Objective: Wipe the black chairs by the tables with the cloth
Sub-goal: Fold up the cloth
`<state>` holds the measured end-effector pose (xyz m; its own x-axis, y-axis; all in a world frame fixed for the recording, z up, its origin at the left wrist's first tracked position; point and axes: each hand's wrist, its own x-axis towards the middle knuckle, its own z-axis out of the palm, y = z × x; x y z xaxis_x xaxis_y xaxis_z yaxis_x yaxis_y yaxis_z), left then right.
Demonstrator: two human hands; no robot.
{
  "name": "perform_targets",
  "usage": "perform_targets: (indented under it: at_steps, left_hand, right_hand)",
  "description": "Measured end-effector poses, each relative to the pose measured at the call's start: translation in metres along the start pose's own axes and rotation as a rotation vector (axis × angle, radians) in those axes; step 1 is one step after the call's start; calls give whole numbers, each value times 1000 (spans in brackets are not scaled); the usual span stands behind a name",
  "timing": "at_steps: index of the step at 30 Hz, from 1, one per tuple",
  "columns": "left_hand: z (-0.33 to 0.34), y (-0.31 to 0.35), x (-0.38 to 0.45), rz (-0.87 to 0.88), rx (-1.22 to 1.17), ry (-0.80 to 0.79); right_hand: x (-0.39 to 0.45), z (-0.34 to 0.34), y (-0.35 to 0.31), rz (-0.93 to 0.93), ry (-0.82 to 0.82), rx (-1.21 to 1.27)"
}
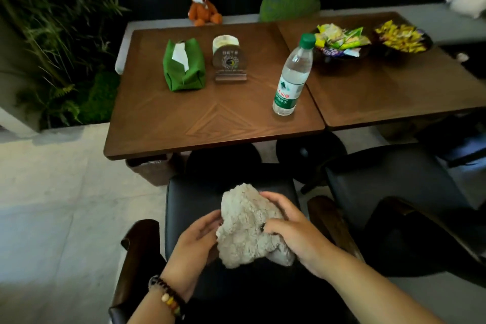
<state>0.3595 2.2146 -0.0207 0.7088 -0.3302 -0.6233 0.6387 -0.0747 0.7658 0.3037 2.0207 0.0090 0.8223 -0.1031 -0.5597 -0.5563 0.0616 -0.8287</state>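
- Your two hands hold the fluffy grey cloth (pixel 247 226) over the seat of the black chair (pixel 189 202) in front of you
- Your right hand (pixel 294 231) curls its grip over the top of the cloth, and your left hand (pixel 194 239) pinches its left edge; it looks like you are bunching it into a pad so it is ready to wipe
- The chair sits close to the wooden surface (pixel 210 118), and a second black chair (pixel 394 184) waits just beside it on your right, so I think both seats are not yet wiped
- The water bottle (pixel 292 76) stands upright on the surface; its green label has writing too small to read
- The little round sign (pixel 229 62) has marks I cannot read
- A green tissue holder (pixel 184 66) lies near the sign
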Motion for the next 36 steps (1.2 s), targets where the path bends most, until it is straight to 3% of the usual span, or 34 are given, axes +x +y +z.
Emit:
perform_targets:
  at_steps: [4, 10, 13, 22, 28, 36]
  left_hand:
    - [34, 17, -56, 116, -126, 13]
    - [94, 37, -138, 267, -77, 44]
    - [105, 53, -175, 377, -36, -23]
    - [108, 103, -257, 749, 378, -257]
    - [106, 103, -298, 867, 555, -387]
    - [132, 87, -322, 897, 531, -412]
  right_hand:
    - [-57, -10, -15, -132, -13, -47]
    - [-147, -29, -32, -262, 32, -198]
    - [-187, -36, -48, -321, 51, -270]
    - [-286, -49, -94, -498, 133, -562]
    - [-340, -31, -93, -596, 132, -561]
    - [-397, -29, -69, -731, 538, -537]
